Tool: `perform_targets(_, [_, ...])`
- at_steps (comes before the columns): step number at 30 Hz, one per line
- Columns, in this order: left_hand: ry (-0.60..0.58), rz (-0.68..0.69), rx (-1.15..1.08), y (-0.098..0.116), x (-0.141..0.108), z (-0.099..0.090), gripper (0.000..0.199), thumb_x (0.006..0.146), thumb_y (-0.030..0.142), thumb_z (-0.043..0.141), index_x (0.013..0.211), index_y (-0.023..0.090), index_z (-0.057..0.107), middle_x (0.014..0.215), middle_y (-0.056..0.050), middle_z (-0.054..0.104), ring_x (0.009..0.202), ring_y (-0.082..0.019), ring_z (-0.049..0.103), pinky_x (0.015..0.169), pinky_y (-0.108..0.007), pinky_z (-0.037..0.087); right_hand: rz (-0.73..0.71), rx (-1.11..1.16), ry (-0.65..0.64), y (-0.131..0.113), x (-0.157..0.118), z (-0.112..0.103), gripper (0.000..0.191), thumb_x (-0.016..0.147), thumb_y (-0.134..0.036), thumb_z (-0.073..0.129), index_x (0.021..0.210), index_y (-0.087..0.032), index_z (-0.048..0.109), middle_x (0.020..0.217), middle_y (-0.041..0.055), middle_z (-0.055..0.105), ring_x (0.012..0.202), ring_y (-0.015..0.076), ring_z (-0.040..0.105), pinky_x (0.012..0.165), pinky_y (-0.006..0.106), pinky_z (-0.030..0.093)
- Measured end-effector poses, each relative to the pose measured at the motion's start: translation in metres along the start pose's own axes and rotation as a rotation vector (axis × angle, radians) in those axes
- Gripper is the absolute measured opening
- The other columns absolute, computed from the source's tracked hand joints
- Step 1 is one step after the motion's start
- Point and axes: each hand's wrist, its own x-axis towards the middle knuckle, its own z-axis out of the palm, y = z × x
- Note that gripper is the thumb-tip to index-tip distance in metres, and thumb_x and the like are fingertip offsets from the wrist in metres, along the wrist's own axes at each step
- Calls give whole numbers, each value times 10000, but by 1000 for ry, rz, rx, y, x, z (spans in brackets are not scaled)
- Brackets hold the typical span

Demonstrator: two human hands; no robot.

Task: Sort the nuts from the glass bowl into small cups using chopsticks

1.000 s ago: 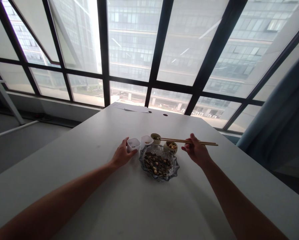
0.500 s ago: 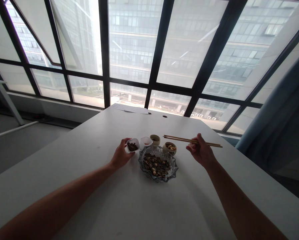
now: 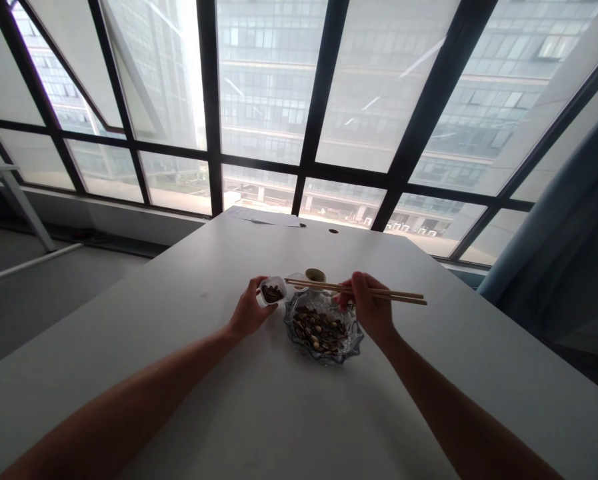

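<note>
My left hand [image 3: 249, 308] is closed around a small white cup [image 3: 272, 291] holding dark seeds, left of the glass bowl. In my right hand [image 3: 370, 303] is a pair of chopsticks [image 3: 399, 295], pointing left, their tips by the cup's right rim. A scalloped glass bowl [image 3: 351, 343] holds dark striped seeds [image 3: 323, 333] and a few pale nuts. Behind it stand a round greenish cup [image 3: 315, 274] and a second white cup [image 3: 295, 277], partly covered by the chopsticks. My right hand hides most of the cup of nuts.
The white table [image 3: 219, 413] extends toward the windows. White papers [image 3: 269, 218] lie at its far edge, near two dark round holes. A blue curtain [image 3: 543, 220] hangs at the right.
My right hand has moved left with the chopsticks, bringing their tips to the white cup and covering the cup of nuts. My left hand still holds its cup.
</note>
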Motion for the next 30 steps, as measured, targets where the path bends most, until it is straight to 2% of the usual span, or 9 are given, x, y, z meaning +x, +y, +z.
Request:
perform_targets(3, [1, 10, -4, 0, 0, 1, 589, 685, 211, 732, 1217, 206, 479, 1206, -78, 643, 1112, -226, 643, 1026, -451, 507, -60, -157, -165, 1, -5, 25, 467, 873, -650, 578, 705, -215, 615, 560, 17, 663, 486, 155, 620, 524, 289, 525])
perform_targets(5, [6, 11, -2, -1, -1, 1, 587, 686, 217, 735, 1215, 211, 481, 1205, -75, 646, 1101, -226, 648, 1021, -451, 511, -61, -223, -234, 2, -3, 27, 478, 868, -656, 580, 699, -211, 621, 585, 24, 677, 540, 166, 645, 574, 294, 538])
perform_targets(6, [7, 9, 2, -1, -1, 1, 584, 687, 221, 736, 1214, 212, 483, 1202, -75, 648, 1092, -226, 652, 1016, -450, 515, -57, -226, -223, 2, -1, 24, 483, 868, -662, 574, 709, -209, 629, 587, 26, 677, 548, 171, 649, 580, 297, 540])
perform_targets(10, [0, -13, 22, -2, -1, 2, 591, 685, 227, 747, 1217, 208, 489, 1192, -85, 654, 1050, -227, 668, 988, -448, 532, -47, -182, -16, -2, 3, -5, 524, 879, -696, 522, 699, -215, 625, 503, 15, 622, 434, 162, 581, 469, 291, 492])
perform_targets(14, [-2, -20, 26, 0, 0, 2, 602, 693, 252, 757, 1229, 209, 487, 1200, -95, 659, 1047, -234, 670, 975, -455, 537, -20, -270, -150, -1, 0, -31, 522, 863, -689, 557, 655, -216, 630, 461, 12, 591, 396, 152, 539, 412, 278, 446])
perform_targets(17, [-16, -40, 30, 2, -1, 0, 632, 701, 295, 764, 1259, 205, 481, 1217, -106, 658, 1046, -242, 675, 946, -446, 550, -36, -316, -307, 6, -4, -32, 489, 895, -631, 564, 660, -208, 639, 516, 23, 624, 443, 152, 568, 435, 269, 459])
perform_targets(20, [-31, -79, 53, 2, 0, -2, 675, 709, 337, 769, 1300, 192, 475, 1205, -123, 669, 1050, -258, 677, 931, -443, 552, -49, -330, -370, 12, -6, -27, 482, 910, -606, 561, 644, -208, 621, 542, 25, 635, 461, 148, 582, 445, 263, 467])
perform_targets(23, [-39, -109, 84, 1, 0, -3, 711, 718, 364, 765, 1337, 175, 472, 1184, -136, 681, 1076, -281, 671, 928, -444, 547, -29, -315, -337, 14, -5, -25, 483, 908, -619, 553, 663, -209, 617, 499, 10, 613, 419, 139, 561, 412, 253, 449])
perform_targets(30, [-79, -164, 146, -1, 1, -5, 834, 725, 436, 744, 1426, 110, 431, 1230, -182, 664, 1186, -318, 620, 1030, -475, 477, 38, -255, -131, 12, 5, -34, 556, 811, -730, 589, 636, -202, 602, 433, 2, 586, 332, 118, 511, 329, 231, 392])
